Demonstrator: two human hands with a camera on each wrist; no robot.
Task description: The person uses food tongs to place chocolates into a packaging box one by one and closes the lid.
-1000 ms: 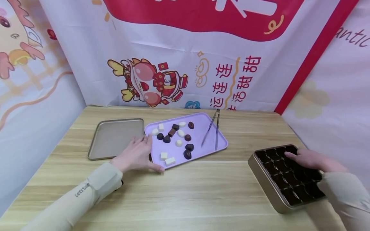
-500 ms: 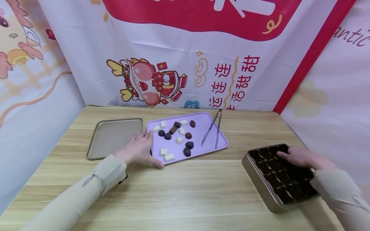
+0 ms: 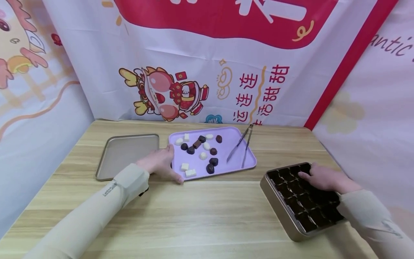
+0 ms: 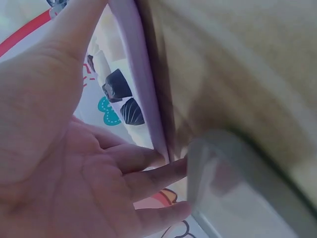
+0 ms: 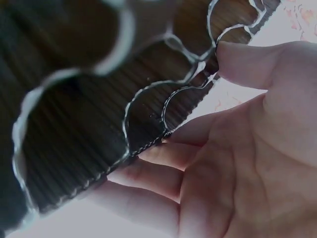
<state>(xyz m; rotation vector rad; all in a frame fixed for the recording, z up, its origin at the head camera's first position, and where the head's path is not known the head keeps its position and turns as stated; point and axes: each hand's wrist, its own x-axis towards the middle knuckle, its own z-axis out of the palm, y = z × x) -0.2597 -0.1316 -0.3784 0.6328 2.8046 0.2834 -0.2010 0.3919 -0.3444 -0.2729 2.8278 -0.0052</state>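
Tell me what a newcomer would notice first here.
Probably the lavender tray of dark and white chocolate-like pieces, with metal tongs resting at its right end. Next, the bronze tin at right, the right hand on its dark divided insert. Behind the table hangs a red-and-white backdrop.

Chocolates (image 3: 210,168) and tongs (image 3: 247,145) lie on the middle tray (image 3: 226,144), between the left tray (image 3: 129,151) and right-hand box (image 3: 278,208).

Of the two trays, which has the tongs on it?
The purple tray, where the chocolates lie; the tongs lie across its right end. The grey-brown tray left of it holds neither.
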